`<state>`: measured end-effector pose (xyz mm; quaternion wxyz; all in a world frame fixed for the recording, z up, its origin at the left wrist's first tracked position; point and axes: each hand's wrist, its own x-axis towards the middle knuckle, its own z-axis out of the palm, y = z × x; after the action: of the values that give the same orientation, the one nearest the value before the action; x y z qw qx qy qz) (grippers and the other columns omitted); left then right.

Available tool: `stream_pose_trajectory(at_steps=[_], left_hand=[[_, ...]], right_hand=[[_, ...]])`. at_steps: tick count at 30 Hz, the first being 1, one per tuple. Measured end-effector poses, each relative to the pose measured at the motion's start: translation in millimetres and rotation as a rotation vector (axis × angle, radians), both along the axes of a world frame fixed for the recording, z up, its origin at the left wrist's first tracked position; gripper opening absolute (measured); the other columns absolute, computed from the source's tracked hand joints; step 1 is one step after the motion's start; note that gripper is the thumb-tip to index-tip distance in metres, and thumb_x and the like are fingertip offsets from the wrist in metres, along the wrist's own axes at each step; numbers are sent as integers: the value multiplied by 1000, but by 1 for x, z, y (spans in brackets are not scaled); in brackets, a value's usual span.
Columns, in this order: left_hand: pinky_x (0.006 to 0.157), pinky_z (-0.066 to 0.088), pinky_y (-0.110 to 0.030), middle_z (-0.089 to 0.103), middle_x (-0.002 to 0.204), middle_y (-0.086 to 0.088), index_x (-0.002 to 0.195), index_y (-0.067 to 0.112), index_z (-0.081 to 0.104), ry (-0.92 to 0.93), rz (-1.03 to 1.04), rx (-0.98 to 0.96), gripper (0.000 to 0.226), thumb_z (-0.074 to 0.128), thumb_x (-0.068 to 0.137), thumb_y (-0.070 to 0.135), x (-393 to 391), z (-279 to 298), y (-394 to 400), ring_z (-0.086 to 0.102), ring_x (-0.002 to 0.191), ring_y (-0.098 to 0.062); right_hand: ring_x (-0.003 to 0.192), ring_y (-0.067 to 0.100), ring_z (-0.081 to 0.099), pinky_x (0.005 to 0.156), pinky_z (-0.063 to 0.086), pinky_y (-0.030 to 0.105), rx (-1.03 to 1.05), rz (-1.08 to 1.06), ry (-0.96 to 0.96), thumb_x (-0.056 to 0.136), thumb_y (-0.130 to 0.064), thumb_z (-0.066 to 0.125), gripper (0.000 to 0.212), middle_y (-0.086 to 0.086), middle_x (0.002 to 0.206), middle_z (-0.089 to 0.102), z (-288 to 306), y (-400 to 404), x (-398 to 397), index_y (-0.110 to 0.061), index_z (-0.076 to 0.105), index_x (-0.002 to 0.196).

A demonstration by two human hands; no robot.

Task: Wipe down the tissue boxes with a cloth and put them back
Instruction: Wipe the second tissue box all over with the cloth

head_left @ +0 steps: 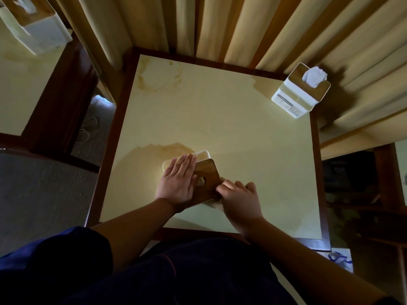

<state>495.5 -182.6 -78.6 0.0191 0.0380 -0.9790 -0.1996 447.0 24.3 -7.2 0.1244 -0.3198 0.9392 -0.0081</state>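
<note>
A white tissue box with a brown wooden lid point(207, 172) stands near the front middle of the pale yellow table point(242, 139). My left hand point(178, 183) lies flat on the left part of its lid, fingers stretched out. My right hand point(240, 199) is closed at the box's right front corner, pressing a pale cloth point(218, 204) of which only a small edge shows under the hand. A second white tissue box point(300, 91), with a tissue sticking out of its wooden lid, stands at the table's far right corner.
A third tissue box point(37, 25) stands on another table at the upper left. Beige curtains point(220, 23) hang right behind the table. The table has a dark wooden rim point(110, 139). Grey carpet lies to the left, dark furniture to the right.
</note>
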Motion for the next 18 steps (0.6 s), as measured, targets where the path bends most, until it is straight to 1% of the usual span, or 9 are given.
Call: stream_pose_trajectory(at_steps=[2,3,4,6,9,11,13,16,18], left_hand=[[128,13,-41,44,160,-11,158,6,37,-5,5,-4,61,24,108,37,0,-2,0,35,153,-27],[129,9,-40,41,162,-10,160,7,34,-14,11,0,61,24,108,38,1,-1,0,31,154,-25],[129,7,-39,39,164,-9,161,8,32,-23,15,3,61,24,108,39,1,-1,0,28,155,-24],[129,7,-39,39,164,-9,160,7,33,-22,13,-1,61,24,108,38,0,1,1,28,156,-24],[129,14,-43,44,160,-12,157,5,39,9,11,32,59,29,108,36,1,2,1,34,153,-27],[128,18,-44,46,159,-13,156,4,42,30,15,49,57,32,108,34,2,1,1,36,152,-28],[128,19,-44,48,158,-12,155,4,44,40,12,40,56,32,108,33,2,0,0,37,151,-28],[128,16,-43,47,158,-11,156,6,42,26,10,29,57,30,108,35,1,3,1,35,152,-27],[129,13,-42,45,159,-11,157,7,40,6,11,12,59,28,108,36,0,5,1,34,153,-27]], right_hand=[[78,22,62,74,30,37,26,-25,-59,81,-25,79,14,-7,88,66,7,-2,-4,-29,66,84],[84,21,61,76,27,37,43,-32,-88,85,-26,75,9,-7,90,65,10,-5,-9,-29,67,89],[90,21,59,78,26,38,68,-37,-120,87,-31,71,8,-7,93,65,13,-11,-13,-29,67,95],[96,21,59,81,24,39,86,-55,-127,89,-35,68,16,-6,97,64,15,-24,-22,-31,69,104],[101,23,60,88,29,41,66,-75,-87,90,-20,60,26,-6,102,66,13,-47,-37,-32,71,111],[104,23,61,92,32,42,43,-85,-56,95,-14,56,32,-6,108,68,9,-57,-46,-34,73,114],[100,25,62,90,33,42,-8,-94,14,96,-12,58,32,-7,107,70,2,-64,-54,-35,76,111],[84,26,65,80,39,41,-89,-156,95,85,-12,76,25,-7,93,72,-9,-66,-50,-35,79,96],[79,26,65,76,42,40,-146,-176,136,82,-13,80,23,-8,90,70,-15,-62,-43,-34,78,93]])
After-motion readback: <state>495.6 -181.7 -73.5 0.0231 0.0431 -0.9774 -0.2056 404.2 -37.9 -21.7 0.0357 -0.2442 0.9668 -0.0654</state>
